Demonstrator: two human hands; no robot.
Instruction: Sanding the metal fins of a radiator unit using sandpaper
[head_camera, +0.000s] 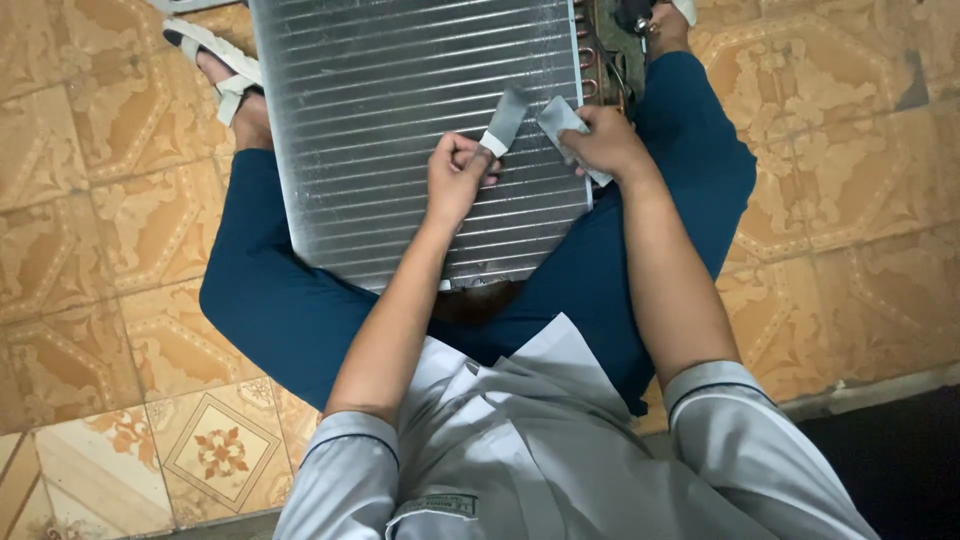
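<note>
— Across my lap, what lies there?
— I see a finned metal coil panel (400, 110) resting on my blue trousers (290, 310), its far end reaching toward my sandalled foot (215, 65) on the patterned floor tiles (80, 200).
— And your left hand (457, 178)?
— It sits on the panel's near half, grip narrow, pinched on one end of a grey tape strip (505, 120).
— The right hand (603, 140)?
— It is at the panel's right edge, just below the copper tube bends (590, 60), grip closed on a second grey piece (562, 122). Whether the two pieces join I cannot tell.
— How near are the hands?
— Close together, both touching the panel.
</note>
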